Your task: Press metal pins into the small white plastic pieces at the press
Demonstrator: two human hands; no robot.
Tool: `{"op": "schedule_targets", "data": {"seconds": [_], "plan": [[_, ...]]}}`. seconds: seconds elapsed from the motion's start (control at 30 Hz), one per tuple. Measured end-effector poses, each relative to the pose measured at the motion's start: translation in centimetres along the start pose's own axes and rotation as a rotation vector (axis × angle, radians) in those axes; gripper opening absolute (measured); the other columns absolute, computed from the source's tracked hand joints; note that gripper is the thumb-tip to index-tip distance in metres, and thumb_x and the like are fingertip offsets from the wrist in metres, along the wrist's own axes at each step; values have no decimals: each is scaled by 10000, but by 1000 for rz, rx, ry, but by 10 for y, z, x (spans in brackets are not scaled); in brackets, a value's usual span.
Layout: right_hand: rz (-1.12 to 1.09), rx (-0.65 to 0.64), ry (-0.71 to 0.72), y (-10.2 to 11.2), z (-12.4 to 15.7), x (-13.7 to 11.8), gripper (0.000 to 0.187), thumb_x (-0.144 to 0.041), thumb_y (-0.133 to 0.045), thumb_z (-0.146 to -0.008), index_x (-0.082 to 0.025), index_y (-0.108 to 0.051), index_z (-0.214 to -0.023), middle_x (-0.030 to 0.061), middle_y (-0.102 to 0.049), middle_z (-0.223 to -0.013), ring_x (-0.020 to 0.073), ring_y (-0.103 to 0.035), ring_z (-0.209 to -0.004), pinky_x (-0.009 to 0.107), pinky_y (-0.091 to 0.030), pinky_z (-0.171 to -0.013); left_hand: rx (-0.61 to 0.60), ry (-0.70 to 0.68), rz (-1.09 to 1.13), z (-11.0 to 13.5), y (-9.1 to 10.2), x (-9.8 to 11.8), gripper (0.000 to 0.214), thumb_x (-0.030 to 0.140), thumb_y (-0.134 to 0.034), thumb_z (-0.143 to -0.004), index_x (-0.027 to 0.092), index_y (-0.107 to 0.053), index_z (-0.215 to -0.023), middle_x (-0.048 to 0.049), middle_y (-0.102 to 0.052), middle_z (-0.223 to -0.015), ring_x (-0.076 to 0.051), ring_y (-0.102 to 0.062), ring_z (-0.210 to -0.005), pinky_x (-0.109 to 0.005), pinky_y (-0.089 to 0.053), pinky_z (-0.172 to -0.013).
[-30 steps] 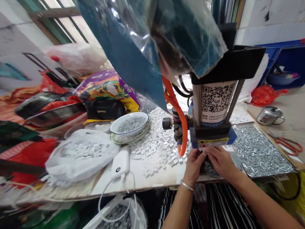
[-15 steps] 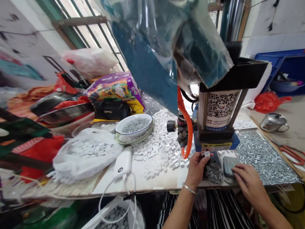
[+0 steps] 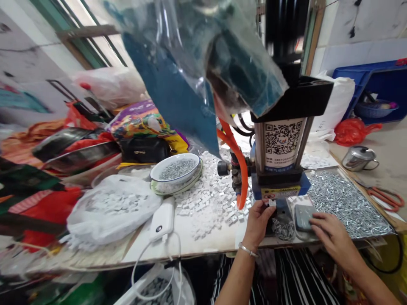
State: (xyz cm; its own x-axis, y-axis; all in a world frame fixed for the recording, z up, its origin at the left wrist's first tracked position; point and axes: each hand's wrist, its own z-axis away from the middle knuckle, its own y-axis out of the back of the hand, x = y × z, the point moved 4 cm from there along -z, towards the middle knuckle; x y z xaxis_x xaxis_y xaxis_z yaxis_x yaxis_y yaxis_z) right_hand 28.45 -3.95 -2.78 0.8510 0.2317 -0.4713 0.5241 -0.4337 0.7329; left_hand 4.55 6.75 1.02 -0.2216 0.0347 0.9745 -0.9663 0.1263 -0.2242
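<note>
My left hand (image 3: 257, 224) pinches a small white block (image 3: 272, 203) between its fingertips, close to the blue base of a pneumatic press (image 3: 281, 142). Just below lies a small heap of silvery screws (image 3: 282, 229). My right hand (image 3: 330, 234) rests with its fingers on a flat grey-blue pad or phone (image 3: 303, 217), to the right of that heap. A wide metal tray of loose screws (image 3: 348, 203) lies just beyond the right hand. Several white blocks (image 3: 210, 199) cover the bench left of the press.
An orange air hose (image 3: 241, 178) runs down the press's left side, and a clear blue-tinted plastic sheet (image 3: 178, 72) hangs above. A bowl of screws (image 3: 176, 169), a white bag of blocks (image 3: 111, 207) and a power bank (image 3: 163, 219) sit left. Orange-handled scissors (image 3: 384, 198) lie right.
My hands were together at the press base a second ago. My right hand has since moved right onto the grey pad, while my left hand now shows the white block at its fingertips.
</note>
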Motion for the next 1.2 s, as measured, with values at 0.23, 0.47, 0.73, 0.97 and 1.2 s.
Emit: {"op": "schedule_targets", "data": {"seconds": [0.23,0.47,0.73,0.97,1.2], "plan": [[360,92,-171,19,4,69,424,-454,-423,-971,-181,-717,-1107,168,-656,-1131,339,-582,-1046,502,-467,-856,-69,60,-490,-10,-4,24,260,417,-725,-785,165,-725,-723,-45,-722,-752,-216,-629,-772,-346,-462,-787],[394,67,-245,14,3,73,341,-424,-435,-955,-229,-695,-852,117,-687,-1083,308,-567,-988,438,-429,-806,-93,87,-367,-15,-9,22,269,421,-700,-810,155,-702,-851,-34,-700,-809,-186,-619,-767,-306,-463,-765],[152,168,-226,22,0,81,314,-455,-496,-941,-228,-685,-834,102,-713,-991,279,-616,-976,437,-447,-892,38,-180,-554,56,9,17,98,273,-608,-900,207,-681,-895,-29,-681,-849,-196,-629,-821,-307,-490,-777],[136,251,-210,34,-5,70,318,-474,-524,-940,-225,-689,-831,101,-712,-943,277,-627,-937,464,-471,-911,-72,-295,-756,72,-8,6,207,192,-523,-950,215,-723,-1001,-75,-668,-939,-219,-637,-890,-355,-521,-824],[-230,171,-263,36,-16,6,222,-417,-567,-953,-233,-666,-877,88,-696,-1062,246,-633,-1039,420,-486,-950,-99,-229,-703,68,-9,10,191,213,-521,-936,211,-700,-866,-61,-658,-891,-219,-604,-865,-350,-478,-806]]}}
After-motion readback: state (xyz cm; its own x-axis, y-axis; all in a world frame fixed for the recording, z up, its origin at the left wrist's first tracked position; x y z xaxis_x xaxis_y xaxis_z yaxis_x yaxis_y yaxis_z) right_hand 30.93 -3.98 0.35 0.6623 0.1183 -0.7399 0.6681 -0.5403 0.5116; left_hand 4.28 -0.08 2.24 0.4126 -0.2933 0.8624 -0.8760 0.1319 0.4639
